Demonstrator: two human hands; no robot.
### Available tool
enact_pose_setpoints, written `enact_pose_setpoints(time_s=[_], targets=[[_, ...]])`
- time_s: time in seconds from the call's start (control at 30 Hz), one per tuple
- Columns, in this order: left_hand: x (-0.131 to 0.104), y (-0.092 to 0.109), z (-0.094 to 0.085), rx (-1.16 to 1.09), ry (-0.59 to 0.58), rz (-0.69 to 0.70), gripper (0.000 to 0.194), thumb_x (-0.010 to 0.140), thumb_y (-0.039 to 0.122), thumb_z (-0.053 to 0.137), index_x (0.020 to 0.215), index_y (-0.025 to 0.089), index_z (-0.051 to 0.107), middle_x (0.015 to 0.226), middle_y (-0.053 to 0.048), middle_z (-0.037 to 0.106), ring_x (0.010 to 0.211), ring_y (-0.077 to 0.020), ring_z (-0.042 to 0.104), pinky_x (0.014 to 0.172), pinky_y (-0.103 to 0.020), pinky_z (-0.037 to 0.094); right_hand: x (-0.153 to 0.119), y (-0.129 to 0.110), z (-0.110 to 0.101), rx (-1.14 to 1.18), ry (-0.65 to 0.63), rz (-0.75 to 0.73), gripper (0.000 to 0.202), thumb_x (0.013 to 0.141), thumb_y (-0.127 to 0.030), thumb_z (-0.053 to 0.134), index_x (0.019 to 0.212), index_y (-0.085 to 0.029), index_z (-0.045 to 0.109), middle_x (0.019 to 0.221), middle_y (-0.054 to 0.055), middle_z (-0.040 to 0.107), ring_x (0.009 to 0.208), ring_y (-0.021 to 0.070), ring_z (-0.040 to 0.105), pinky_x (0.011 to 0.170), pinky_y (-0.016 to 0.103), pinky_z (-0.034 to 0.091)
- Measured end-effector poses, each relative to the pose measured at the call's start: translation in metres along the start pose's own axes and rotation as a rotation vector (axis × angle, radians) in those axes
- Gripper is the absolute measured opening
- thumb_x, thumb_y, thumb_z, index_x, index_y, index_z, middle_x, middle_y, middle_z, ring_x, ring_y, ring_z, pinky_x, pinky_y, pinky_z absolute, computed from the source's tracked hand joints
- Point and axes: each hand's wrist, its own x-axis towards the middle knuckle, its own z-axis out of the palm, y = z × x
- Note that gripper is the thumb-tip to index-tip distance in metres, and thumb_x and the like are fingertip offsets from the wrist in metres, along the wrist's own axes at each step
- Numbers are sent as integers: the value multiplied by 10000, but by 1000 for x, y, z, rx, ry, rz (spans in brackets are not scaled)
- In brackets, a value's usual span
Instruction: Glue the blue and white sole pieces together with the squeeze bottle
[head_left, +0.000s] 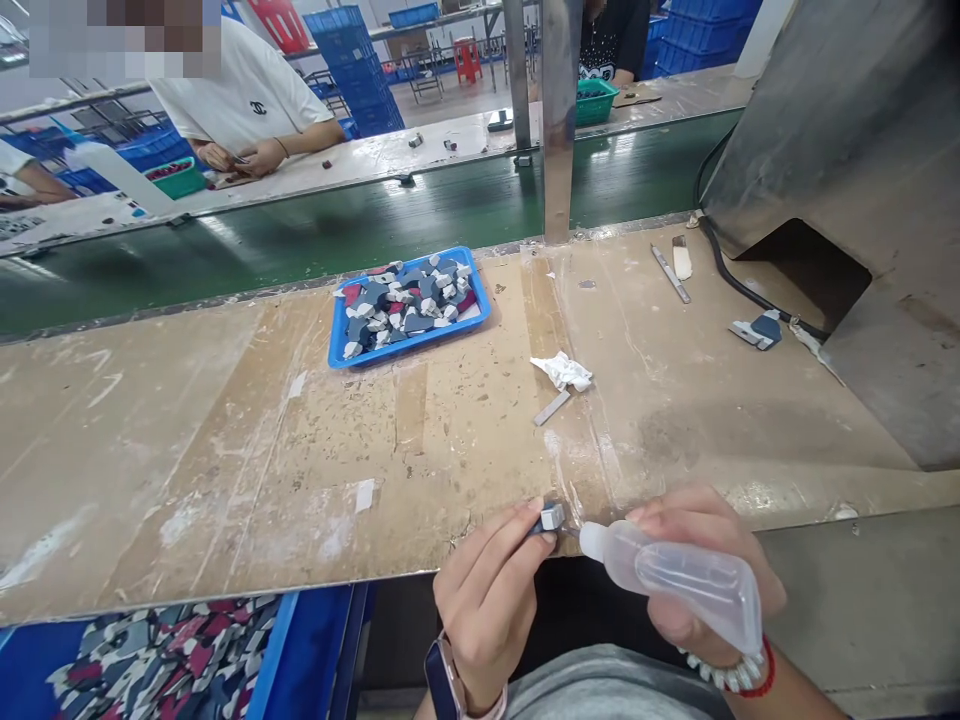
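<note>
Scuffed wooden workbench (225, 450) beside a green conveyor belt (337, 225); at bottom centre the left hand (487, 600) pinches a small grey part (552, 517); right hand (694, 570) grips a clear squeeze bottle (675, 580), nozzle touching the part; blue tray (409, 305) of parts sits mid-frame.

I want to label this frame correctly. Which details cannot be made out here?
Head view only:
- Small grey-and-blue part: mostly hidden by left hand fingers.
- Clear squeeze bottle: its nozzle tip is too small to show whether it touches the part; right hand covers its underside.
- Blue bin of patterned pieces: cut off by the bottom edge.
</note>
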Motion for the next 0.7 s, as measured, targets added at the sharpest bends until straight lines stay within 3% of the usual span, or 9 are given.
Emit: enact_pose_setpoints(time_s=[0.13,0.7], targets=[[-7,-3,0,-26,-17,-3,298,880,-97,617,1038,142,696,1137,-123,758,1073,-246,733,898,-382,650,-9,4,-7,-16,-88,-39,316,991,-498,612,1133,-217,638,729,41,685,604,216,682,465,327,606],[-11,-7,0,-89,-13,4,370,862,-126,610,1099,141,707,1191,-121,741,1107,-249,716,912,-388,642,2,1,-3,-109,-10,-82,270,993,-481,616,1010,-213,645,686,30,681,573,209,678,445,321,574]])
